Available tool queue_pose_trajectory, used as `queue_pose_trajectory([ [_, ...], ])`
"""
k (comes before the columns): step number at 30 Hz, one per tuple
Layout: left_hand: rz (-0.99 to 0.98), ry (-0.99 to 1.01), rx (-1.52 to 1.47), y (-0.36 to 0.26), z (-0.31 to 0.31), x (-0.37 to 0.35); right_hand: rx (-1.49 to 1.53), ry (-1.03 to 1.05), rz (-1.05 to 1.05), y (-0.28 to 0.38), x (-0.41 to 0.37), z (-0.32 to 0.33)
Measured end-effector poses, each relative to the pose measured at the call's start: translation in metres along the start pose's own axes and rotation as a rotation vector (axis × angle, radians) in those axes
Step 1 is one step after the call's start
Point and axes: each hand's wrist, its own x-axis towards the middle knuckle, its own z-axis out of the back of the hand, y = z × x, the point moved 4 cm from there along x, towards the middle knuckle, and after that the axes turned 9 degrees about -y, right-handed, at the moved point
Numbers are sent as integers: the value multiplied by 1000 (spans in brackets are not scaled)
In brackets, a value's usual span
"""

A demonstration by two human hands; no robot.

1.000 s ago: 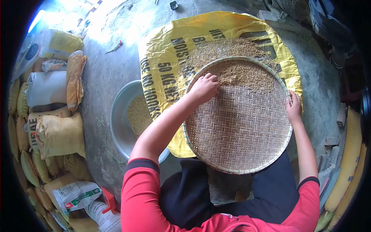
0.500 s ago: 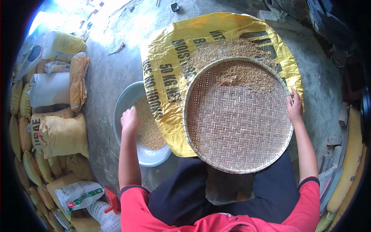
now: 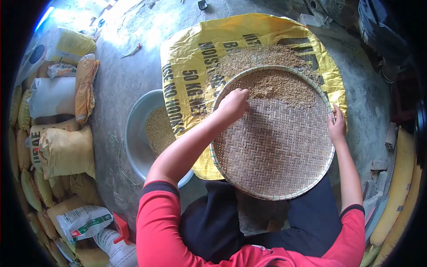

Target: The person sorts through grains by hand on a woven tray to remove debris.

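Observation:
A round woven bamboo tray (image 3: 275, 151) with a green-bound rim rests over my lap and the edge of a yellow sack (image 3: 187, 53). Brown grain (image 3: 284, 86) lies heaped in its far part. My left hand (image 3: 235, 104) is above the tray's far left, at the grain's edge, fingers pressed together; whatever is in them is hidden. My right hand (image 3: 337, 123) grips the tray's right rim. To the left, a blue-grey basin (image 3: 135, 129) holds paler grain (image 3: 159, 131), partly covered by my left arm and the sack.
More husky grain (image 3: 262, 55) is spread on the sack beyond the tray. Filled sacks (image 3: 66, 151) are stacked along the left side. A red object (image 3: 121, 227) stands near my left elbow. Long yellow sacks (image 3: 393, 200) and bricks (image 3: 390, 135) line the right.
My left hand has moved from over the basin, rightwards to the grain in the tray. My right hand stays on the rim. The view has shifted slightly.

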Motion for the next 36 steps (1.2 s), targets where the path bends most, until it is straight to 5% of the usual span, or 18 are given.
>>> queue_pose_trajectory([
  [5, 12, -155, -55, 16, -25, 3, -10, -17, 55, -1, -1, -1],
  [20, -73, -2, -74, 21, -19, 13, 56, -16, 45, -4, -1, -2],
  [24, -101, -94, -10, 13, -13, 8, 43, 14, 13, -5, 0, -3],
  [30, -46, 113, 136, 8, 8, 1, 46, 39, -10, -7, -2, -4],
  [32, 35, -31, 136, 9, 57, -25, 37, 5, 36, -3, -1, -1],
  [33, 277, 38, 96, 17, 86, -35, 36, 7, 37, -5, 1, -1],
  [34, 277, -191, 26, 54, 98, -54, 43, -2, 39, -6, 1, -2],
  [35, 542, -205, 66, 61, 129, -76, 52, -13, 35, -7, 0, -3],
  [36, 462, -301, 305, 85, 144, -99, 59, -15, 23, -6, -1, -3],
])
